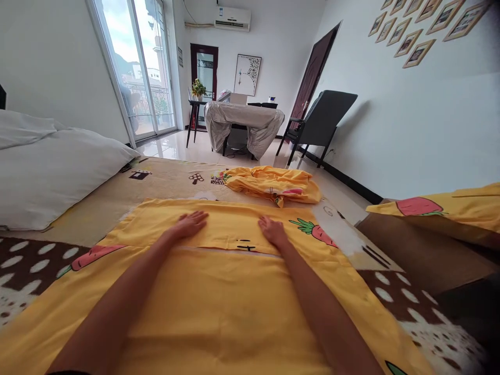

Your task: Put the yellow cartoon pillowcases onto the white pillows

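Note:
A yellow cloth cover (226, 297) with printed carrots lies spread flat in front of me, its far part folded over toward me. A pale straight line, perhaps a zip or seam, runs along the fold's near edge. My left hand (190, 224) rests palm down on the folded part, fingers spread and holding nothing. On the same part, further right, my right hand (272, 229) lies palm down with its fingers apart and slightly bent. Just beyond the cover sits a crumpled yellow cloth (273, 182) with similar prints.
Beneath is a patterned beige and brown blanket (172, 174). A white pillow (58, 172) lies at the left. At the right, another yellow cloth (461, 205) hangs over a brown box (422, 250). Further off stand a dark chair (324, 120) and a covered table (246, 112).

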Action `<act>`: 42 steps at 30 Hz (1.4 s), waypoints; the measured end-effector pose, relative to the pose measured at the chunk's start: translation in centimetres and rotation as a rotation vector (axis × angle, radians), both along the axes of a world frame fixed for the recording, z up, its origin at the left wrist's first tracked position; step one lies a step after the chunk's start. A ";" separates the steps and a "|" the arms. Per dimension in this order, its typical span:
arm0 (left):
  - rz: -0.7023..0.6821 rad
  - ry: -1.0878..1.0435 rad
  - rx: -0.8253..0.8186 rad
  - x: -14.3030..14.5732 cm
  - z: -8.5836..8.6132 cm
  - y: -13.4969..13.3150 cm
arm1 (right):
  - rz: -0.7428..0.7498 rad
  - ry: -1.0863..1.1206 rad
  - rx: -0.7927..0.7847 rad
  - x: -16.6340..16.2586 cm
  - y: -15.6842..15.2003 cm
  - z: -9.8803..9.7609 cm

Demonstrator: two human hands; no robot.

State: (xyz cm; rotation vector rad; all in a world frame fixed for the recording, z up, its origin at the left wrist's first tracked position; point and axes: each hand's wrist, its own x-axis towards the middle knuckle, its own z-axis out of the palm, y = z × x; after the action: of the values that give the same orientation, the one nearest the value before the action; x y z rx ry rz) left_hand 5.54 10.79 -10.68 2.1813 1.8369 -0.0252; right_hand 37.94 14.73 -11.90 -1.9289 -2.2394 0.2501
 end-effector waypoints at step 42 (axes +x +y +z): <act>0.426 0.197 0.049 -9.3 1.3 -1.9 | -0.536 -0.320 0.122 11.0 -0.4 2.7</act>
State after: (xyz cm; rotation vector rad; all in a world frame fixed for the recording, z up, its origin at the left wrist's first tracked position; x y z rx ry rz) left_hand -3.81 8.88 -9.36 1.8269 2.4000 -0.1103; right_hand 48.92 14.36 -9.24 -2.5391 -1.7384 -0.2789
